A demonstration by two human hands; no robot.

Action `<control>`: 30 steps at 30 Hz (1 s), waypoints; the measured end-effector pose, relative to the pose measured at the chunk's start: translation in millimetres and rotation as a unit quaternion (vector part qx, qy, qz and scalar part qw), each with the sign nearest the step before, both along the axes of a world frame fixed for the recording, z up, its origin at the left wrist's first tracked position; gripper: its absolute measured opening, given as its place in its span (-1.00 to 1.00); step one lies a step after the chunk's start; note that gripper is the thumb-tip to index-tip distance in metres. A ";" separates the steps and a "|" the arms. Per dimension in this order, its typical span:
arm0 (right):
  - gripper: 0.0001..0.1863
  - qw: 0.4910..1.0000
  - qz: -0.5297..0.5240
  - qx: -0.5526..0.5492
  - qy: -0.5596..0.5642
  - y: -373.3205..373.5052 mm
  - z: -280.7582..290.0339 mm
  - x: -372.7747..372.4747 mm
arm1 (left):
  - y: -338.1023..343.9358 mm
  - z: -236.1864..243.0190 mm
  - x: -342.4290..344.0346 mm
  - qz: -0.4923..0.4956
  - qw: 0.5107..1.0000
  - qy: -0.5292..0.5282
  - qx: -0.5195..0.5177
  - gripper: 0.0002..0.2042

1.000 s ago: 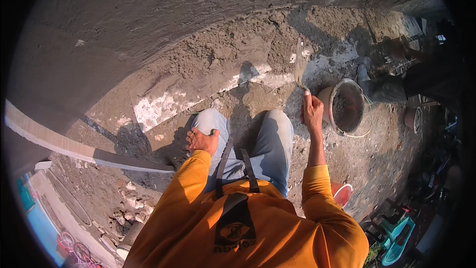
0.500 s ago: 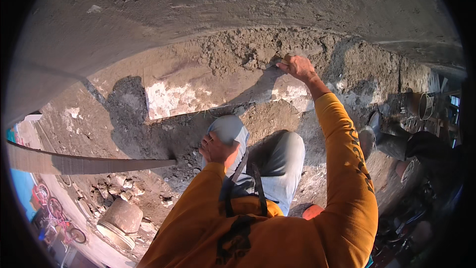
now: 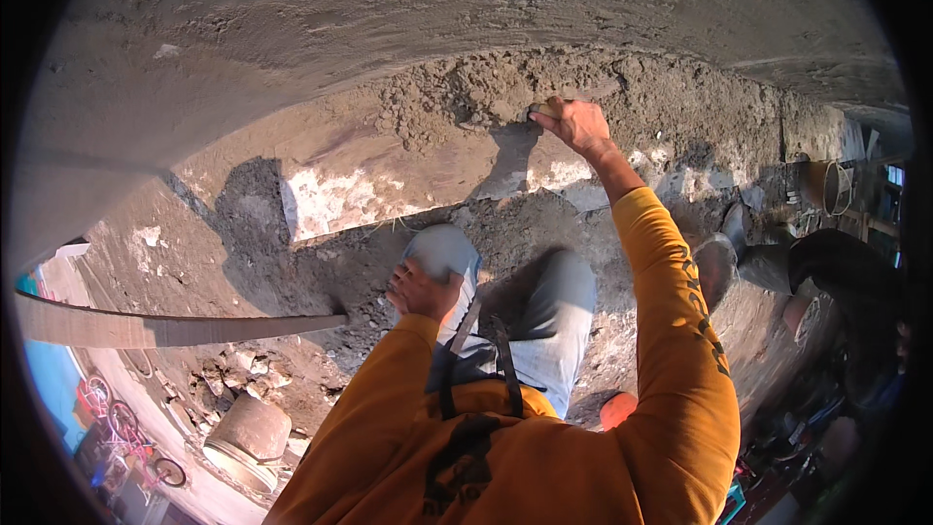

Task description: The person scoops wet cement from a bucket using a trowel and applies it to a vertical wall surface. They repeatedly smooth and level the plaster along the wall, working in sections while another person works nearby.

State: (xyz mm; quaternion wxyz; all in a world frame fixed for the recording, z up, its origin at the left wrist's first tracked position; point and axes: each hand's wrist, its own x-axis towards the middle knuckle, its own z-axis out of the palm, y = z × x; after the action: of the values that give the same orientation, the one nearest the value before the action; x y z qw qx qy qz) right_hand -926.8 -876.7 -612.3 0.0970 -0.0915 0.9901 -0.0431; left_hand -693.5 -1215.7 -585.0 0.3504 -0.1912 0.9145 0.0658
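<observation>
Closed around a trowel's handle, my right hand reaches out to a loose heap of grey mortar at the foot of the wall. Part of the thin trowel blade shows beyond my fingers, against the mortar. The heap lies along a flat board with pale white patches on its near edge. My left hand rests on my bent left knee, its fingers spread and nothing in them.
A smeared grey wall curves across the far side. A long plank juts in from the left. At lower left sits a dirty bucket among rubble, with bicycles beyond. Another person's dark-clothed leg is at right.
My right hand has shifted slightly left and its wrist has turned, showing more of the handle's end and the blade. My left hand stays on the knee.
</observation>
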 end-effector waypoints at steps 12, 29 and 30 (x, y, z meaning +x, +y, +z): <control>-0.40 0.975 -0.205 -0.026 0.080 65.3 108.6 213.9 | 0.9 7.9 14.0 -0.021 0.998 0.057 -0.003 -0.02; -0.42 0.402 -0.756 -0.506 0.105 152.2 80.3 477.6 | 26.3 19.9 33.4 -0.052 0.996 0.073 0.000 -0.07; -0.41 0.395 -0.743 -0.528 0.113 149.8 80.8 462.3 | 25.2 20.7 28.0 -0.049 0.996 0.074 -0.006 -0.07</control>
State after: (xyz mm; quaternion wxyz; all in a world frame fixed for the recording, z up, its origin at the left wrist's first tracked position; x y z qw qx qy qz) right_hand -464.4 -727.0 -531.5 -0.1536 0.6437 0.4472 -0.6018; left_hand -665.5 -1190.5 -564.3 0.2839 -0.1425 0.9465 0.0572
